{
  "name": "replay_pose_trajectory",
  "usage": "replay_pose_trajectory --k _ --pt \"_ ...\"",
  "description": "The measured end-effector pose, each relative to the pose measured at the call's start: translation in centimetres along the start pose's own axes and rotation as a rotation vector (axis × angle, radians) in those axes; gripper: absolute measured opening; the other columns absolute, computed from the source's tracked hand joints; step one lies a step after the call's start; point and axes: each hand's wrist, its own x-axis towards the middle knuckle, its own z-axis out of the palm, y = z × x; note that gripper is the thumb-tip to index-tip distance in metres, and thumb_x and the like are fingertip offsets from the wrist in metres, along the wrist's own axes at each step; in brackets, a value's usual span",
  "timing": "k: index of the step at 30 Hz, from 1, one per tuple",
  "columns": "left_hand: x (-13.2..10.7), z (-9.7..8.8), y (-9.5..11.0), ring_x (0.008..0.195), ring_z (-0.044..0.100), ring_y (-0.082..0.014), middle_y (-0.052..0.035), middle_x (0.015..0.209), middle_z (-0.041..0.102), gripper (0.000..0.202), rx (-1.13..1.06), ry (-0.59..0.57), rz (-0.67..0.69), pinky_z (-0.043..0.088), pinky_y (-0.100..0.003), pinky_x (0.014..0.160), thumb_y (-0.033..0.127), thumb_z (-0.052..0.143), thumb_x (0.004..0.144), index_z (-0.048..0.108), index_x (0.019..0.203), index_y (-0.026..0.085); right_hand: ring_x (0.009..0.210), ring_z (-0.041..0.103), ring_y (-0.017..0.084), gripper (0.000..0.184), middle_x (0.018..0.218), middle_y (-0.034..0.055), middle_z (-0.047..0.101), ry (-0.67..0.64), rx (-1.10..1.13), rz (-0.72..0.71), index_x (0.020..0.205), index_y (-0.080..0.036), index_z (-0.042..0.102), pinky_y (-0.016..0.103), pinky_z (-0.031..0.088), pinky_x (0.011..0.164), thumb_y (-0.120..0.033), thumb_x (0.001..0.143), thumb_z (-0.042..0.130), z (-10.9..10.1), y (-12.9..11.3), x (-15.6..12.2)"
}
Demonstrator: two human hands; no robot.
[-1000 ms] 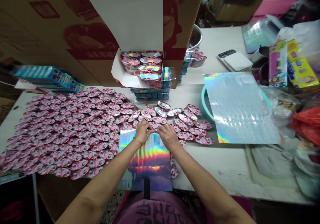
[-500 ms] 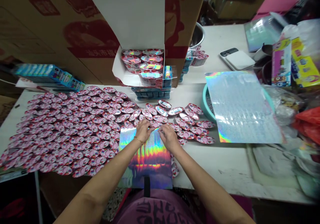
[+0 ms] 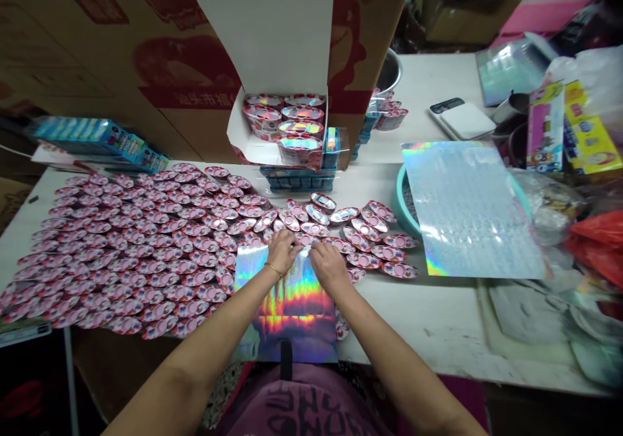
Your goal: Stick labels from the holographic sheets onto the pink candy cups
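Note:
A shiny holographic sheet (image 3: 292,319) lies in front of me, its near end over the table's front edge and against my apron. At its far edge my left hand (image 3: 284,252), with a thin bracelet on the wrist, is closed in a pinch. My right hand (image 3: 327,262) pinches the same edge just beside it. The fingertips nearly meet, and any small piece between them is too tiny to make out. Just beyond the fingers stand small oval pink-and-red packs (image 3: 314,229), shiny tops among them. Many more such packs (image 3: 156,266) fill the table's left side in close rows.
Behind the packs stands an open white display box (image 3: 238,128) holding several packs, against a large brown carton (image 3: 185,53). On the right, another holographic sheet (image 3: 479,209) rests across a turquoise basin (image 3: 400,205). Farther back is a white scale (image 3: 467,119).
The view has shifted slightly. Both hands stay pinched at the sheet's far edge, with only slight finger movement.

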Motion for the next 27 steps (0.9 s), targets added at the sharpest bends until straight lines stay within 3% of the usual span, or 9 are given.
replay_pose_trajectory --k 4,7,11,13,16,19,21,24,27 --pt "-0.1 -0.2 -0.3 0.097 0.046 -0.0201 -0.0045 0.092 0.057 0.014 -0.064 0.005 0.026 0.033 -0.035 0.086 0.033 0.057 0.073 0.063 0.077 0.020 0.074 0.051 0.015 0.012 0.076 0.0027 0.059 -0.005 0.393 0.238 0.072 -0.019 0.058 0.025 0.038 0.067 -0.020 0.078 0.048 -4.2 -0.2 1.3" --pt "-0.1 -0.7 -0.1 0.095 0.051 -0.0183 -0.0049 0.093 0.061 0.022 -0.334 0.004 0.001 0.036 -0.033 0.087 0.033 0.050 0.078 0.064 0.087 0.019 0.062 0.051 0.012 0.014 0.066 0.0001 0.057 -0.003 0.708 0.472 0.069 -0.018 0.059 0.023 0.038 0.058 -0.027 0.074 0.051 -5.6 0.7 1.9" --pt "0.0 -1.5 0.7 0.081 0.059 -0.0150 -0.0073 0.086 0.066 0.049 -0.863 -0.101 -0.197 0.044 -0.029 0.076 0.046 0.028 0.085 0.061 0.098 0.013 0.051 0.046 0.010 0.019 0.055 -0.0027 0.053 0.011 0.997 0.718 0.066 -0.016 0.059 0.021 0.034 0.050 -0.035 0.068 0.056 -4.7 1.8 2.1" --pt "0.2 -1.9 1.2 0.076 0.060 -0.0143 -0.0076 0.084 0.066 0.046 -0.978 -0.152 -0.252 0.045 -0.028 0.073 0.048 0.039 0.081 0.061 0.096 0.011 0.047 0.044 0.009 0.022 0.052 -0.0035 0.052 0.036 1.082 0.803 0.067 -0.016 0.059 0.021 0.032 0.048 -0.037 0.066 0.058 -3.9 2.0 1.9" --pt "0.7 -2.0 1.6 0.073 0.060 -0.0132 -0.0049 0.080 0.066 0.038 -1.031 -0.182 -0.252 0.046 -0.026 0.071 0.034 0.064 0.065 0.060 0.095 0.011 0.045 0.043 0.009 0.024 0.050 -0.0041 0.052 0.049 1.164 0.885 0.069 -0.016 0.059 0.021 0.031 0.047 -0.039 0.062 0.061 -3.0 2.0 1.9" --pt "1.7 -1.6 1.5 0.063 0.058 -0.0109 -0.0001 0.069 0.062 0.036 -1.037 -0.141 -0.260 0.046 -0.024 0.064 0.024 0.066 0.061 0.058 0.094 0.011 0.048 0.045 0.010 0.023 0.051 -0.0033 0.054 0.137 1.086 0.896 0.066 -0.015 0.060 0.022 0.033 0.050 -0.037 0.059 0.063 -1.9 2.2 2.3" --pt "2.6 -1.2 1.5 0.056 0.054 -0.0091 0.0031 0.061 0.056 0.031 -0.950 -0.091 -0.266 0.044 -0.023 0.059 0.020 0.063 0.062 0.058 0.092 0.012 0.053 0.049 0.012 0.021 0.056 -0.0010 0.057 0.223 0.899 0.868 0.065 -0.015 0.061 0.024 0.036 0.055 -0.036 0.062 0.061 -1.0 2.5 2.8" --pt "4.3 -0.8 1.7 0.054 0.050 -0.0090 0.0047 0.056 0.051 0.025 -0.660 0.009 -0.255 0.040 -0.022 0.057 0.018 0.060 0.065 0.059 0.089 0.014 0.068 0.052 0.016 0.017 0.068 0.0032 0.061 0.315 0.509 0.791 0.064 -0.016 0.063 0.027 0.036 0.066 -0.032 0.067 0.058 0.3 2.7 3.7" --pt "5.3 -0.6 2.2 0.061 0.053 -0.0122 0.0020 0.062 0.055 0.024 -0.323 0.063 -0.219 0.039 -0.023 0.061 0.016 0.058 0.066 0.058 0.091 0.017 0.076 0.050 0.018 0.015 0.075 0.0057 0.061 0.324 0.229 0.742 0.064 -0.017 0.063 0.029 0.033 0.072 -0.027 0.072 0.055 1.0 2.8 4.1"
